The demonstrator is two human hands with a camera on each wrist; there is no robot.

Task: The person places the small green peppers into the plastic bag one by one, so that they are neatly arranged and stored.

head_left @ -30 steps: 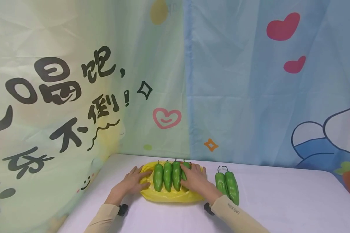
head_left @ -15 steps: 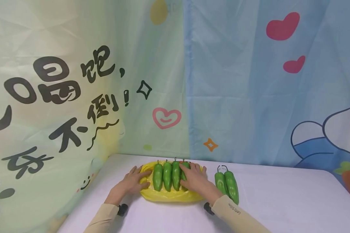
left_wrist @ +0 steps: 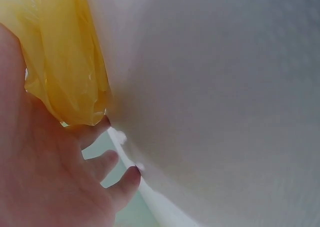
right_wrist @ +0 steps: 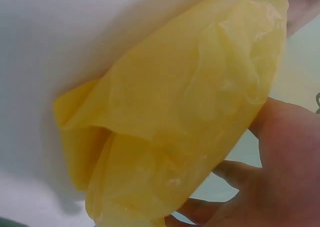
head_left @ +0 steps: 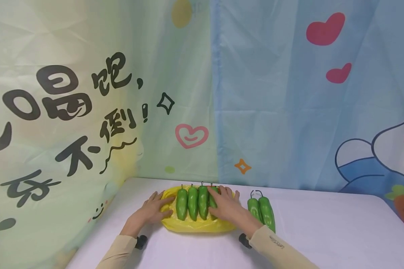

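Note:
A yellow plastic bag (head_left: 202,226) lies on the table with several green peppers (head_left: 181,205) side by side on top, stems pointing away. My left hand (head_left: 151,210) rests at the bag's left end, fingers spread along the edge. In the left wrist view, the yellow bag (left_wrist: 65,52) sits against that hand's thumb side and its fingers are loosely straight. Over the bag's right end, my right hand (head_left: 227,205) lies with spread fingers and partly covers the rightmost pepper. The right wrist view has the crinkled bag (right_wrist: 190,97) beside the right hand's extended fingers.
Two more green peppers (head_left: 267,213) lie together on the white table (head_left: 323,228), just right of my right forearm. A small red patch (head_left: 218,188) shows at the bag's far edge. A printed curtain (head_left: 262,112) hangs behind the table and along its left side.
My right forearm and sleeve have shifted slightly to the right. Both hands stay at the bag, and the peppers keep their places.

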